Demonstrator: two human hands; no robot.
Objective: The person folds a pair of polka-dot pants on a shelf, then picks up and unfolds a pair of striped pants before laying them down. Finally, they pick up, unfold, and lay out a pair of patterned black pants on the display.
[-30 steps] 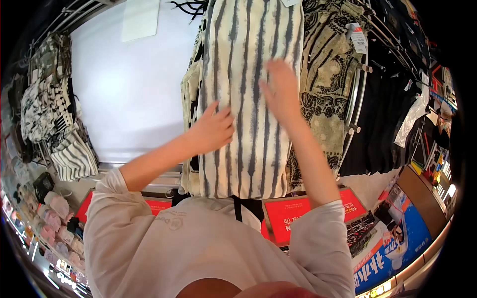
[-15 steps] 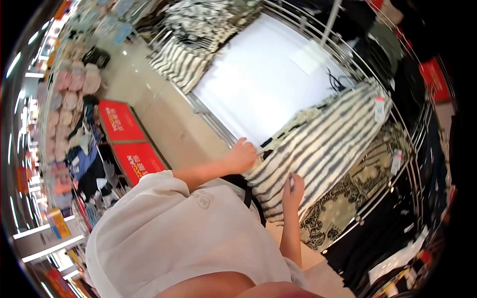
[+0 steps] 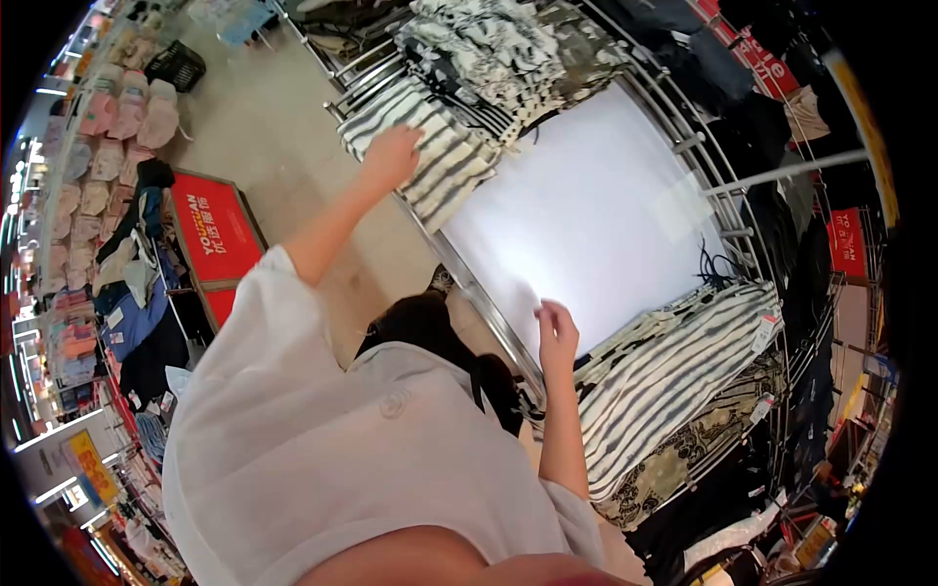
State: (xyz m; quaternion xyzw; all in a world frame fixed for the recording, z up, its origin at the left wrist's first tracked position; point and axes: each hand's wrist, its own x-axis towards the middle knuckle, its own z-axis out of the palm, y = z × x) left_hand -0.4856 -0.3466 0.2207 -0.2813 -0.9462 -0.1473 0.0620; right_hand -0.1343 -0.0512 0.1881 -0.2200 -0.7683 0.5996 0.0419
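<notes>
My left hand (image 3: 394, 156) is on a folded cream-and-dark striped garment (image 3: 435, 161) at the left end of the display table, its fingers curled at the cloth. Over the near edge of a bare white board (image 3: 586, 205) hovers my right hand (image 3: 555, 332), its fingers loosely bent and nothing in them. Just right of that hand, a second striped garment (image 3: 674, 381) lies stretched out, with a tag (image 3: 765, 334) and dark strings near its far end. Beyond my left hand sits a heap of black-and-white patterned clothes (image 3: 484, 54).
Metal rails (image 3: 469, 288) border the table. Dark patterned garments (image 3: 674, 454) lie right of the striped one. Across the aisle floor (image 3: 264, 127) stand red signs (image 3: 215, 230), hanging pink packs (image 3: 127, 117) and a black basket (image 3: 176, 66). A metal pole (image 3: 791, 171) rises at the right.
My left hand has moved from the right striped garment to the left striped one. My right hand has left the right striped garment and is over the white board. The view has shifted.
</notes>
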